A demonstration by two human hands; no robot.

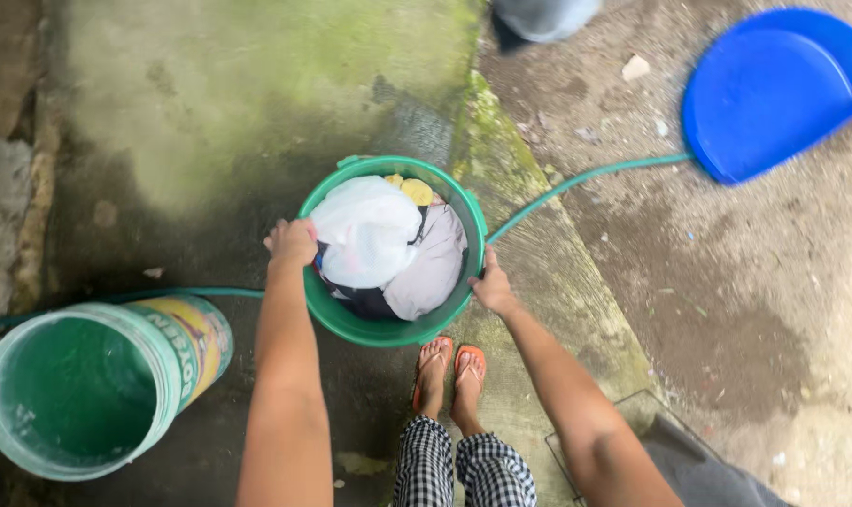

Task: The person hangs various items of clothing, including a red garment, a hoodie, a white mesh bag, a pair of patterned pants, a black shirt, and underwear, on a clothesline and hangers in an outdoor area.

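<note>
So there's a round green plastic basin [351, 324] sitting dead centre, held up off the wet concrete floor [210, 122] by both hands. It's stuffed with laundry: a white crumpled cloth [365, 230] on top, a pale grey-lilac garment [435, 268] at about 4 o'clock inside the tub, a bit of yellow fabric [415, 191] peeking out at 12, and something dark underneath at 6. The left hand [292, 242] has its grip clamped over the rim at 9 o'clock, and the right hand [492, 286] is clamped on the rim at roughly 4 o'clock.

Directly below the basin at 6 o'clock are the person's feet in orange flip-flops [452, 368], with checked black-and-white trousers [462, 467].

Over at 8 o'clock there's a big pale-green plastic bucket [69, 394] tilted on its side, with a yellow wrap-around label [201, 338] with red lettering on its wall. A thin green hose [576, 180] runs from behind the basin toward 2 o'clock, where a blue plastic tub [774, 89] sits on the dirt. A mossy concrete edge [482, 113] runs up toward 12.
</note>
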